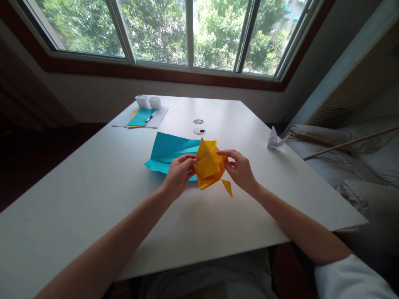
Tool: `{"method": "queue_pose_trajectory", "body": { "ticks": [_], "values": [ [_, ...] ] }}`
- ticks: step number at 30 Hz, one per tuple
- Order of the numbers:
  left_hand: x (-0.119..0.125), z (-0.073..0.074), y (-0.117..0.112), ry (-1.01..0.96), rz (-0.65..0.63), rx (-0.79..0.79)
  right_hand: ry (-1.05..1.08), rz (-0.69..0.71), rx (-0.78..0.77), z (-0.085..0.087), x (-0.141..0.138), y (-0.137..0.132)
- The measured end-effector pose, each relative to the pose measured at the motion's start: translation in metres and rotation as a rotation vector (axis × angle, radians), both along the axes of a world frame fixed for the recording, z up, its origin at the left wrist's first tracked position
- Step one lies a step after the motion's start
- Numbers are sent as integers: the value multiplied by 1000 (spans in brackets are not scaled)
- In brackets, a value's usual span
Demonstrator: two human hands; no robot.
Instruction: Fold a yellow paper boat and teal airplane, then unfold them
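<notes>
A folded yellow origami paper [207, 164] is held up between both hands over the table. My left hand [178, 173] pinches its left edge between thumb and fingers. On the other side, my right hand [239, 166] grips the right edge, and a pointed yellow flap [227, 188] hangs below that hand. The yellow paper has a tall triangular peak and several overlapping layers. Behind it lies a creased sheet of teal paper [171, 150], partly covered by my left hand and the yellow paper.
At the table's [93, 199] far left, two small white paper boxes [148, 102] stand by flat teal paper [141, 117] and a pen [151, 116]. Two round stickers [199, 131] lie beyond the teal sheet. A white paper crane [274, 139] sits near the right edge, beside a cushioned seat [327, 149].
</notes>
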State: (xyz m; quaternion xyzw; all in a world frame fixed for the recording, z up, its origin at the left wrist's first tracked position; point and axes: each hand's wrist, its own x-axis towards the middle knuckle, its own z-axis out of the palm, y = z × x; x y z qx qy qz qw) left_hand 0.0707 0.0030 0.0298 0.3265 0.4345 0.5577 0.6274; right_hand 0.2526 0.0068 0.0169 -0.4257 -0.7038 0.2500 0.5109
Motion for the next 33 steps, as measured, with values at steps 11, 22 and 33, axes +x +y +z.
{"method": "queue_pose_trajectory", "body": {
  "ticks": [11, 22, 33],
  "values": [
    [-7, -6, 8, 166, 167, 304, 263, -59, -141, -4, 14, 22],
    [-13, -10, 8, 710, 138, 421, 217, -27, -115, 0, 10, 11],
    [-20, 7, 17, -235, 78, 65, 48, -122, -139, -5, 31, 31]
  ]
}}
